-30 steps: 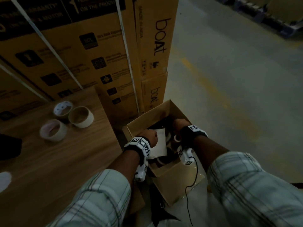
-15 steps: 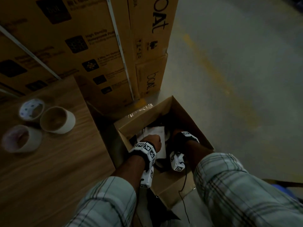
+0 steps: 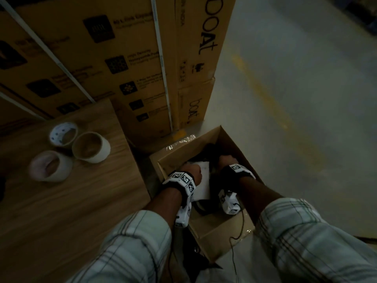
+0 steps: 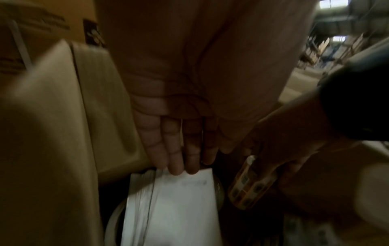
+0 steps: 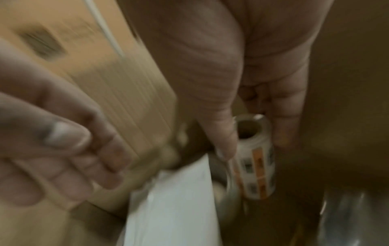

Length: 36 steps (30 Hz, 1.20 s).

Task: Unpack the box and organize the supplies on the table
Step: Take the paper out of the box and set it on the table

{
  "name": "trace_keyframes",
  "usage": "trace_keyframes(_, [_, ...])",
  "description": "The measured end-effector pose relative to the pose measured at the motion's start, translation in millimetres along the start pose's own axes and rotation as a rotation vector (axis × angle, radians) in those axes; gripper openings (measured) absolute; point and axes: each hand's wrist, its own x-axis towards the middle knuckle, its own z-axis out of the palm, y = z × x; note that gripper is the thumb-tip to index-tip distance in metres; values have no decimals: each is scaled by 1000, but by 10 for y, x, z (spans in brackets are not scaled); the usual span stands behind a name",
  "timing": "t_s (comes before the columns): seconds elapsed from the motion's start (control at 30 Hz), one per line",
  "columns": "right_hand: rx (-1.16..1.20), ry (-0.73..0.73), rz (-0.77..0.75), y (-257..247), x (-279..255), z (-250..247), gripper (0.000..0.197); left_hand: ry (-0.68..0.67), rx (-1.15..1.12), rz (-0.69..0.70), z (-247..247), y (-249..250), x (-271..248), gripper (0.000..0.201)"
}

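An open cardboard box [image 3: 183, 149] stands on the floor beside the table [image 3: 71, 211]. Both hands are inside it. My left hand [image 3: 192, 173] grips the top edge of a white stack of sheets [image 4: 174, 208], fingers [image 4: 176, 159] over the edge. The stack stands upright against the box wall [image 4: 109, 116]. To its right, my right hand [image 5: 254, 144] pinches a small roll of orange-and-white labels [image 5: 256, 166] between thumb and fingers. The same roll [image 4: 250, 186] shows in the left wrist view. Dark items lie deeper in the box, unclear.
Three tape rolls [image 3: 63, 133], [image 3: 90, 147], [image 3: 50, 166] stand on the wooden table at the left. Large printed cartons [image 3: 122, 58] are stacked behind the table and box. Grey concrete floor [image 3: 306, 119] lies to the right. Crinkled clear plastic [image 5: 347, 216] lies in the box.
The head view has swung and tilted down toward the box. Both hands have stayed inside it, the left still on the white stack.
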Motion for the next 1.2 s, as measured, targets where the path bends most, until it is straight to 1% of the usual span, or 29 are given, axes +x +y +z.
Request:
trace_keyframes(0.03, [6,52,-22,7,-12,-3,41,9,-17,14,-39,-1,-61,36])
trace_keyframes(0.1, [25,72,-70,25,-146,-66,40,44,-34,31,-103,-13,-209,36])
trace_keyframes(0.2, [19,158,-177,34,-461,-84,48,127,-80,99,-144,-76,-457,33])
trace_keyframes(0.33, [38,370,-291,-38,-943,-19,52,200,-134,146,-131,-252,-904,32])
trace_keyframes(0.47, [60,595,-437,-269,-1555,44,54,295,-160,170,-42,-538,-1481,29])
trace_keyframes(0.53, [69,668,-521,-451,-1862,101,54,335,-154,158,38,-742,-1805,30])
trace_keyframes(0.6, [61,706,-621,-695,-2136,196,55,392,-174,132,112,-1001,-2125,29])
trace_keyframes(0.67, [36,719,-724,-967,-2356,307,54,444,-203,89,182,-1281,-2476,29])
trace_keyframes(0.77, [-19,731,-850,-1422,-2570,507,54,469,-231,-10,379,-1751,-2964,29])
trace_keyframes(0.87, [-44,665,-981,-1879,-2705,766,53,480,-273,-136,635,-2186,-3412,30])
trace_keyframes(0.97, [-61,540,-1000,-2284,-2786,1072,58,479,-307,-239,911,-2503,-3754,31])
trace_keyframes(1.03, [-77,484,-999,-2512,-2803,1260,59,463,-331,-288,1079,-2649,-3925,33])
trace_keyframes(1.13, [-111,450,-1019,-2776,-2768,1516,58,456,-360,-332,1304,-2780,-4099,35])
trace_keyframes(1.2, [-129,459,-1001,-2900,-2733,1632,58,470,-372,-349,1433,-2819,-4161,35])
